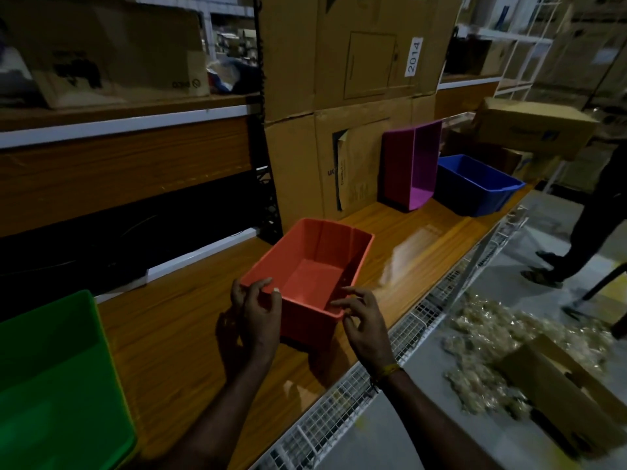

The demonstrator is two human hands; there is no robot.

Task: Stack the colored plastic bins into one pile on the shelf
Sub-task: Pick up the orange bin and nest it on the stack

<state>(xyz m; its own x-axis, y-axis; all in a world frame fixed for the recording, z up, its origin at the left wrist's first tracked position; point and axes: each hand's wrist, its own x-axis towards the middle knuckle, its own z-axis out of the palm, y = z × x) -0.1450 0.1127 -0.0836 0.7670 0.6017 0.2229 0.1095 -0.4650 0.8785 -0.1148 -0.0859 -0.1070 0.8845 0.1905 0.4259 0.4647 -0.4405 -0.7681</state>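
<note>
An orange-red bin stands upright and empty on the wooden shelf, in the middle of the view. My left hand is at its near left corner, fingers spread and touching the rim. At the near right corner my right hand hovers with its fingers apart, right by the rim. A green bin sits at the lower left. Farther along the shelf a purple bin stands on its end against cardboard, and a blue bin rests upright beside it.
Large cardboard boxes line the back of the shelf. A white wire grid runs along the shelf's front edge. On the floor lie a cardboard box and crumpled plastic wrap. Another person stands at the right carrying a box.
</note>
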